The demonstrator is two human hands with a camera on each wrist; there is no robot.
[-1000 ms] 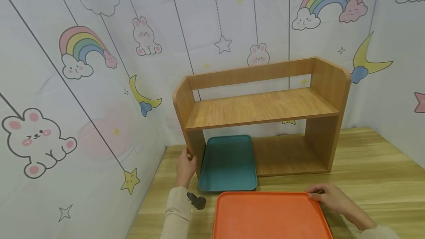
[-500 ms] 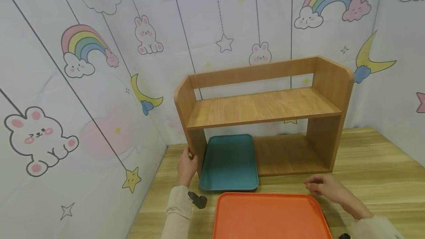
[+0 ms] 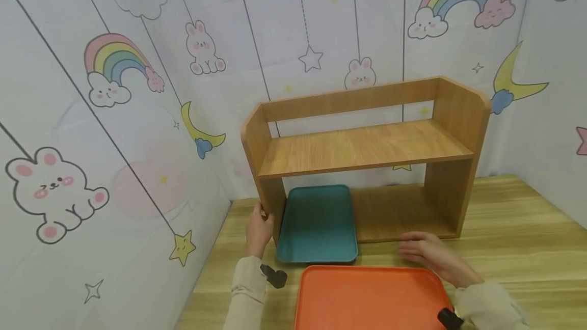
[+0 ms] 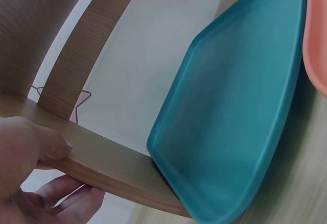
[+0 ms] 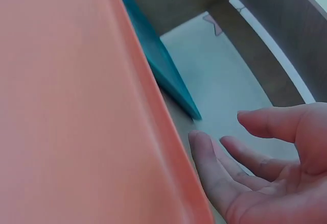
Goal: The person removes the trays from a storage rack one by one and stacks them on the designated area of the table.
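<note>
A two-tier wooden desk shelf [image 3: 367,146] stands on the table against the wall. My left hand [image 3: 259,228] grips the front edge of its left side panel. In the left wrist view the thumb lies on the panel's inner face and the fingers [image 4: 76,203] are on the outer side. A teal tray [image 3: 316,225] lies in the left part of the bottom tier, its front end jutting past the shelf. In front lies an orange tray [image 3: 371,299], cut off by the frame. My right hand [image 3: 433,253], holding nothing, hovers by the orange tray's far right corner.
Right of the teal tray, the bare bottom board [image 3: 399,213] of the shelf shows. The wood-grain table [image 3: 518,248] extends to the right. Walls with a printed cloth [image 3: 298,24] close in the back, left and right.
My right hand has let go of the orange tray's far right corner and moved left toward the shelf's front. My left hand has kept its hold on the panel.
</note>
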